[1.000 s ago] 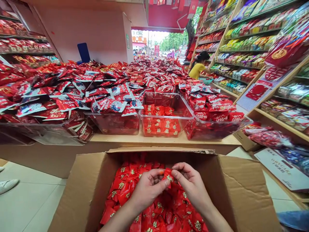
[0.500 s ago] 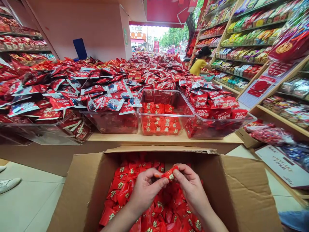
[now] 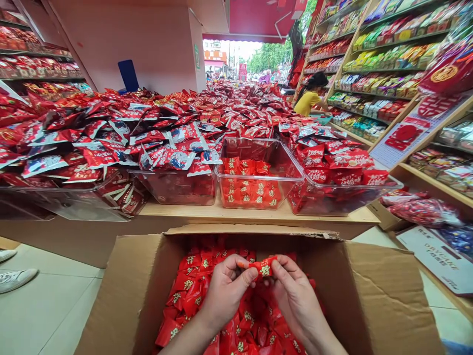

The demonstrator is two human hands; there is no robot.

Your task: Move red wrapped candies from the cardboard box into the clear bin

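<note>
Over an open cardboard carton [image 3: 384, 291] filled with small red wrapped sweets [image 3: 188, 283], my left hand [image 3: 223, 291] and my right hand [image 3: 293, 301] meet at the fingertips. Between them is one red sweet [image 3: 263, 267] with a gold character, lying sideways. My left thumb and fingers pinch its left end, and my right fingers pinch its right side. Both wrists sit just inside the carton's near opening, above the loose pile.
Beyond the carton, a wooden counter [image 3: 258, 213] carries clear plastic bins [image 3: 254, 177] and mounds of red packets. Snack shelves [image 3: 384, 64] line the right. A person in a yellow shirt [image 3: 306, 103] stands far off, and a white shoe [image 3: 18, 280] shows on the tiled floor at left.
The red sweet has turned from nearly upright to lying sideways between my fingertips. My hands have parted a little, and the view has shifted slightly.
</note>
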